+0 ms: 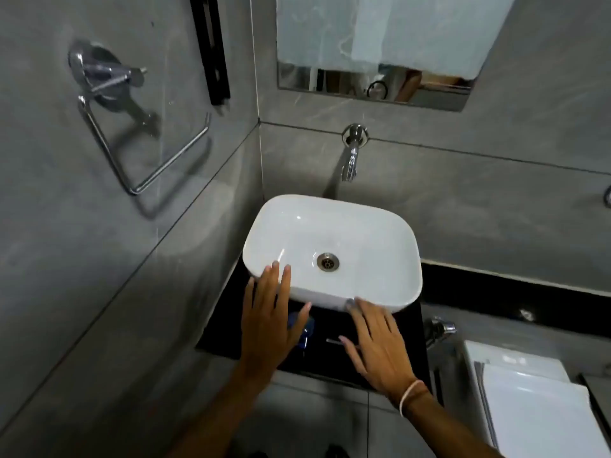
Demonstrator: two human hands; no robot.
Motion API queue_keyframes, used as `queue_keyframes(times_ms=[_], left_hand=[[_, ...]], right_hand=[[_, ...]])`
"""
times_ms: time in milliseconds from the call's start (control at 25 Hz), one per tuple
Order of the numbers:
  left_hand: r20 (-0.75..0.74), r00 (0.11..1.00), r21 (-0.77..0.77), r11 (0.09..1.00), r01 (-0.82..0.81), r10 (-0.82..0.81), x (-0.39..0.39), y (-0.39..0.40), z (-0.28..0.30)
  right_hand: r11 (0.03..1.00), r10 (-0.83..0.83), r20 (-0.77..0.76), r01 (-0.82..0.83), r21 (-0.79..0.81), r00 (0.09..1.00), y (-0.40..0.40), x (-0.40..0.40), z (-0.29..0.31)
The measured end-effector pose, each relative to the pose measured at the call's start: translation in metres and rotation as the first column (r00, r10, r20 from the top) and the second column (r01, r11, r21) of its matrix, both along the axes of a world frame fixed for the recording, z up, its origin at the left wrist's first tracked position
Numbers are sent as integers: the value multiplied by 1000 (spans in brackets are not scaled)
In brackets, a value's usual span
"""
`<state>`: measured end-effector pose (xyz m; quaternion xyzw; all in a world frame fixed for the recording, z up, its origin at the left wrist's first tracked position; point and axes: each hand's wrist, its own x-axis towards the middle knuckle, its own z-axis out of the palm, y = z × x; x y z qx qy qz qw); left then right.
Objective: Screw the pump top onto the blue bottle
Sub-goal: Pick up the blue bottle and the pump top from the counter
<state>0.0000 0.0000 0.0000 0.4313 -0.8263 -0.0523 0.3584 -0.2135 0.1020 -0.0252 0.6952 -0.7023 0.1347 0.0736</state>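
The blue bottle (305,328) lies on the black counter (334,361) just in front of the white basin, mostly hidden behind my left hand (269,312). My left hand hovers over it, palm down, fingers spread, holding nothing. A thin pale piece (332,341), perhaps the pump's tube, shows on the counter between the hands; the pump top itself I cannot make out. My right hand (377,345) is flat above the counter's right part, fingers apart, with a pale band at the wrist.
A white basin (390,233) sits on the counter under a chrome wall tap (351,160). A chrome towel ring (132,133) hangs on the left wall. A mirror (373,47) is above. A white toilet cistern (529,401) stands at lower right beside a chrome valve (439,328).
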Motion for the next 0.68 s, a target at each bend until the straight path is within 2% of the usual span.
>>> queue_keyframes(times_ms=[80,160,280,360,440,520,600,680], left_hand=[[-76,997,146,989,-5,16,3,9,-33],[-91,995,311,951,-3,33,3,22,-63],[-118,990,444,896,-17,78,-12,22,-76],[-135,987,469,883,-16,89,-19,18,-82],[-151,983,489,872,-21,108,-21,16,-86],[-181,975,525,851,-17,131,-20,12,-88],[-214,968,538,843,8,128,-18,10,-91],[-193,975,490,872,-1,110,-17,8,-96]], right_hand=[[995,-40,49,35,98,998,15,-10,-29],[975,-89,58,75,208,994,27,-27,-55],[948,-119,81,89,304,990,19,-40,-70],[950,-140,88,108,294,986,14,-39,-70],[960,-154,170,107,258,973,16,-38,-65],[980,-111,354,44,192,928,19,-38,-52],[996,-58,536,12,88,842,18,-36,-27],[999,-9,626,28,-20,780,9,-31,2]])
